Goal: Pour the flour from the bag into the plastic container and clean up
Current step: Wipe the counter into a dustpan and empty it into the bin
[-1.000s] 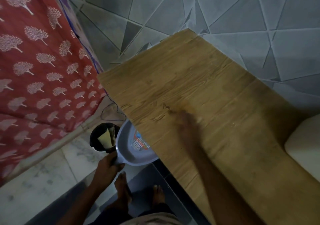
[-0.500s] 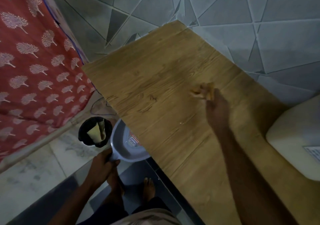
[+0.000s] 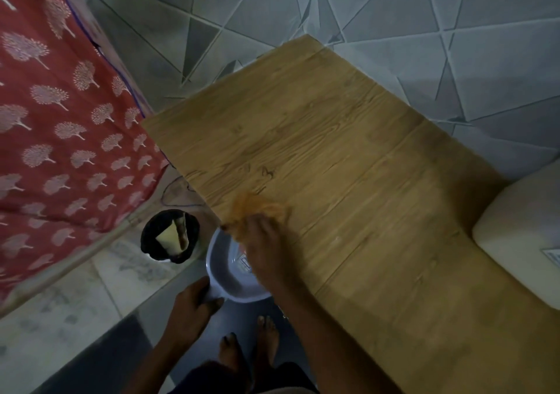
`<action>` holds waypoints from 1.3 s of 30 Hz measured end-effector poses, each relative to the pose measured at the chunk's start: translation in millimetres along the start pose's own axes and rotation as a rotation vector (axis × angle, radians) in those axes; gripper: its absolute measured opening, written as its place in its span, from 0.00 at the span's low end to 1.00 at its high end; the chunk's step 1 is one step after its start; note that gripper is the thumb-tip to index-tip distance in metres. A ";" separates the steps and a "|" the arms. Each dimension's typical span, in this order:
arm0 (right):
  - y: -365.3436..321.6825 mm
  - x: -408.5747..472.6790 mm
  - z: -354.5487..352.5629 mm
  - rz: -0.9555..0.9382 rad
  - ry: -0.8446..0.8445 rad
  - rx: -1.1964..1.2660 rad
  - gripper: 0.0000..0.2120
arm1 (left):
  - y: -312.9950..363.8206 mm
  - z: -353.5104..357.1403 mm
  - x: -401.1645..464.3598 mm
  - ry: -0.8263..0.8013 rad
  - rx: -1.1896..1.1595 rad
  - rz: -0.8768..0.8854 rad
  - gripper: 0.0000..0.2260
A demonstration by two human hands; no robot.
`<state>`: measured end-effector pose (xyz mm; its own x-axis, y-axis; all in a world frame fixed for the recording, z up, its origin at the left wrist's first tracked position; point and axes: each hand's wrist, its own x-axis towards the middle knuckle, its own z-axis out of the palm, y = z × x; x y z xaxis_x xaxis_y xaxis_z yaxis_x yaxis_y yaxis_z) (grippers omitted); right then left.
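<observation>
The right hand presses an orange cloth on the worktop edge; the left hand grips a dustpan below, a bin beyond.

A red curtain with pale tree prints hangs left. Grey wall tiles with angular lines stand behind; pale marble floor lies below.

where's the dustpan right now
In the head view the dustpan is low and centre-left, held by the left hand just under the table edge, right of the black bin.
</observation>
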<state>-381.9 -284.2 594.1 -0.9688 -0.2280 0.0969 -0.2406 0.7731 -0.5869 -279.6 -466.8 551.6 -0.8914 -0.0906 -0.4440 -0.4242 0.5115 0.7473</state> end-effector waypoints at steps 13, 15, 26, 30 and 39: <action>103.4 31.1 -169.5 0.157 0.457 0.157 0.10 | 8.8 -10.5 -6.2 -0.016 -0.014 0.043 0.09; 153.0 40.8 -182.8 0.288 0.422 0.002 0.09 | 8.3 -11.4 -5.1 -0.011 0.004 0.044 0.08; -8.5 -42.3 -11.4 0.098 -0.023 0.163 0.18 | 1.5 -6.6 -14.9 -0.035 -0.055 0.069 0.05; -31.8 -40.0 -6.9 0.164 -0.126 0.498 0.18 | 0.2 -4.3 -20.0 -0.040 -0.046 0.078 0.19; 115.1 2.0 -191.9 0.420 0.433 0.093 0.14 | 2.8 -3.3 -22.8 -0.032 -0.035 0.107 0.11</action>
<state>-422.8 -82.1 681.0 -0.9202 0.3620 0.1487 0.1547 0.6855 -0.7115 -261.0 -466.1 565.4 -0.9266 -0.0098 -0.3759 -0.3328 0.4870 0.8075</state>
